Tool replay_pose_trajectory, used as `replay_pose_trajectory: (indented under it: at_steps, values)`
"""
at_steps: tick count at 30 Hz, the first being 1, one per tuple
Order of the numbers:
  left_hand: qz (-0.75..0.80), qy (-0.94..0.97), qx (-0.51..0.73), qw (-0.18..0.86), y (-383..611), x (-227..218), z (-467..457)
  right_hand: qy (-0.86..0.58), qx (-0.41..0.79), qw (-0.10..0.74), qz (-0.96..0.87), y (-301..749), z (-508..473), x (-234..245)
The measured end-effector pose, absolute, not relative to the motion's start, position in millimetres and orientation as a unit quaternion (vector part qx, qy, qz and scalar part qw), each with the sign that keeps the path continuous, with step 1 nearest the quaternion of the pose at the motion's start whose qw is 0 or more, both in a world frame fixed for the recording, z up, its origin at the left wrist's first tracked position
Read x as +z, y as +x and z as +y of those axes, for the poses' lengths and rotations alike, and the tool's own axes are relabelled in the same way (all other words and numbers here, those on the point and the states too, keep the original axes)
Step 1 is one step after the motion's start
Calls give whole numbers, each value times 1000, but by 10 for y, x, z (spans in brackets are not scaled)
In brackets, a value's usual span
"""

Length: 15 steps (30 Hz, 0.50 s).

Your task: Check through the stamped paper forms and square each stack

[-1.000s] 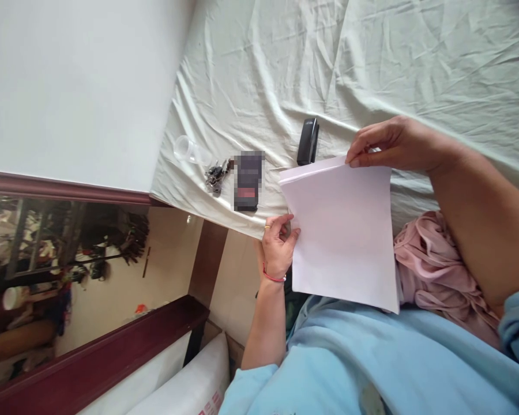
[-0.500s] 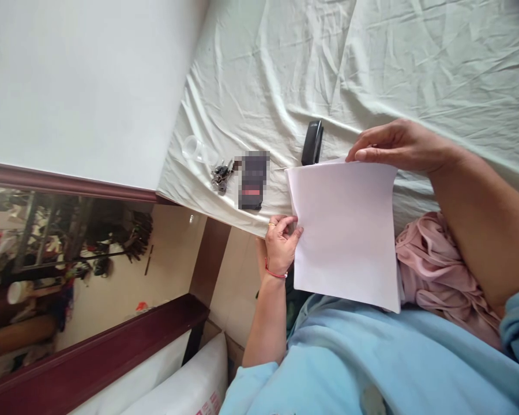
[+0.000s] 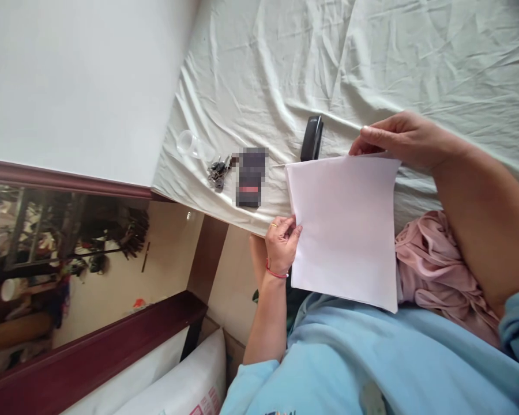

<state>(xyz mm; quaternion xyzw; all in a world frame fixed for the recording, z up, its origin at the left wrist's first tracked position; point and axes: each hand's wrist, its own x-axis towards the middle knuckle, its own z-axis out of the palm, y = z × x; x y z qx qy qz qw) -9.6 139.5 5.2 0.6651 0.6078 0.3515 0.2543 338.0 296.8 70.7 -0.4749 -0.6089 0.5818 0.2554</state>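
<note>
A stack of white paper sheets [image 3: 343, 230] stands tilted in front of my body, its blank face toward me. My left hand [image 3: 282, 245], with a ring and a red bracelet, pinches the stack's left edge between thumb and fingers. At the upper right edge is my right hand [image 3: 393, 137]. Its fingertips dip behind the sheets, while the thumb stays raised off the front face, so it does not grip them. Just beyond the top edge lies a black stapler [image 3: 312, 137], its lower end close to the paper.
On the pale green sheet [image 3: 372, 63] lie a clear plastic cup [image 3: 187, 143], a bunch of keys [image 3: 218, 173] and a dark, blurred-out object [image 3: 251, 176]. Pink cloth [image 3: 428, 259] is bunched at my right. A dark red wooden rail [image 3: 112, 340] runs at lower left.
My right thumb has lifted off the front of the stack, and the hand has shifted slightly up. The left hand keeps its hold. The view has shifted slightly.
</note>
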Motion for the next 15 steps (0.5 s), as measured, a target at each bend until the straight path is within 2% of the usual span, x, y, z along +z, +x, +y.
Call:
replay_pose_trajectory:
  at_steps: [7,11,15]
  values:
    - [583,714,348,170,-94,54,1371,-519,541,189,-634,3402,3012,699]
    - [570,731,359,113,-68,2,1359,-501,570,193,-623,3466,3016,688]
    - [555,740,368,99,-57,-7,1357,-486,581,202,-621,3572,3040,654]
